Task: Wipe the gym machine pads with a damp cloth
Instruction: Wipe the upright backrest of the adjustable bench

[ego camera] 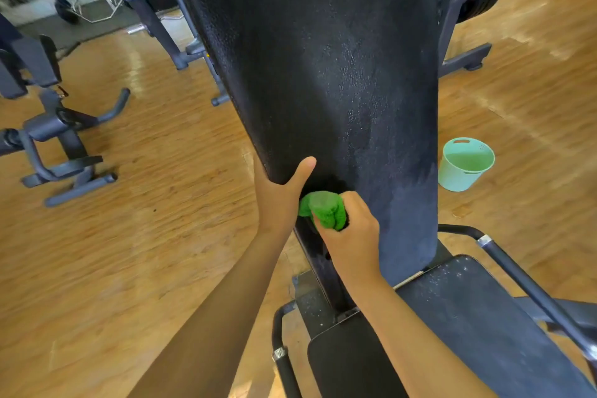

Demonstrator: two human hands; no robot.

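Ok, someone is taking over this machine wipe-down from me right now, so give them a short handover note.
Left hand: grips the left edge of the back pad, thumb on its face.
Right hand: holds the bunched green cloth against the pad's lower left.
Bucket: on the floor, right of the back pad.
Done: the pad's lower right looks dull and smeared, probably already wiped.
Left: the upper back pad is beaded with droplets, and the seat pad shows specks, so it seems unwiped.
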